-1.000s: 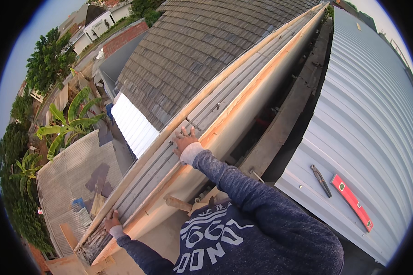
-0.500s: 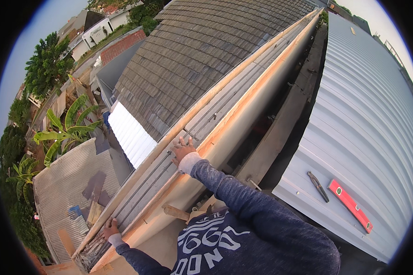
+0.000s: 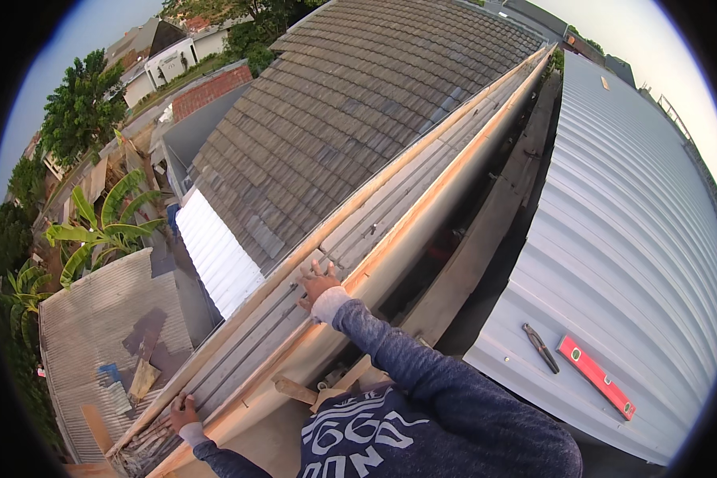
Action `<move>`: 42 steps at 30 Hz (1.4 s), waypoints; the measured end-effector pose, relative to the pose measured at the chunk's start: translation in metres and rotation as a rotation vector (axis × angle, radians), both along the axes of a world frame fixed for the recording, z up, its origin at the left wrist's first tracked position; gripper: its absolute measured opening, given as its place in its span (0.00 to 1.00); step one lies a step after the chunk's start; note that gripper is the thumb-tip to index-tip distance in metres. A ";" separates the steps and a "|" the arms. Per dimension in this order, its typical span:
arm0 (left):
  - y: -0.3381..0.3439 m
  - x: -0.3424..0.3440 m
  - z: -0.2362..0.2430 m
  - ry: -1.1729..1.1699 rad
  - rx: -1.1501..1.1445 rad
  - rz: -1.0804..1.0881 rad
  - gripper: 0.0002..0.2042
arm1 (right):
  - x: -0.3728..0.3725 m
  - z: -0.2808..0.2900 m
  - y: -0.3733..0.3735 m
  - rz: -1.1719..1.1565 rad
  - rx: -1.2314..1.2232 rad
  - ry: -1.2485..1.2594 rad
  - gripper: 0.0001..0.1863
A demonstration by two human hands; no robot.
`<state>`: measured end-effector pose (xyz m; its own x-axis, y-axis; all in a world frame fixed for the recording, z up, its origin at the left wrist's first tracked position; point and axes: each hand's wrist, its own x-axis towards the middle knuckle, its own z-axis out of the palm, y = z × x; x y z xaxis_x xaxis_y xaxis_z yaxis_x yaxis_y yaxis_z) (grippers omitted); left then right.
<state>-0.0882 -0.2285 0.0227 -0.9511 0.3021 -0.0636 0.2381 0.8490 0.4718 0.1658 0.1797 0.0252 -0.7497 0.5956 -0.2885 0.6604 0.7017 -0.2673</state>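
Along the top of the parapet wall (image 3: 422, 199), between the tiled roof (image 3: 350, 103) and the corrugated metal roof (image 3: 637, 239):

- Long ribbed metal sheet (image 3: 350, 239): lies lengthwise on the wall top, running from the near end of the wall away to its far end, bordered by pale timber edges.
- Right hand (image 3: 317, 283): rests flat on the sheet partway along the wall, fingers spread apart, pressing rather than gripping.
- Left hand (image 3: 183, 413): at the near end of the wall, on the sheet's end; fingers appear curled on the edge, though whether they clamp it cannot be told.
- Pliers (image 3: 540, 347) and red spirit level (image 3: 596, 388): lying on the metal roof, well to the right of the wall, apart from both hands.
- Wooden handle (image 3: 295, 390): just below the wall, near the torso.

Handling note, as judgement: the sheet is long and probably flexes; both hands should keep even downward pressure and slide it parallel to the timber edges, so it neither twists nor slips toward the tiled side. Sheet edges are likely sharp on bare palms.
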 end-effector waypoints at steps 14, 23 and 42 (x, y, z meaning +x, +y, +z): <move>-0.018 -0.012 -0.018 0.056 0.049 -0.067 0.18 | -0.013 -0.005 0.007 0.019 -0.057 -0.073 0.34; -0.011 -0.003 -0.004 0.082 0.016 0.015 0.18 | -0.008 -0.008 0.007 -0.021 -0.011 -0.029 0.34; -0.010 0.008 -0.003 0.156 -0.022 0.030 0.16 | -0.012 -0.006 0.008 -0.019 0.011 -0.074 0.35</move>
<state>-0.0803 -0.2387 0.0199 -0.9584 0.2740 0.0794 0.2818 0.8664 0.4121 0.1538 0.1881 0.0188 -0.7147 0.6131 -0.3365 0.6916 0.6911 -0.2098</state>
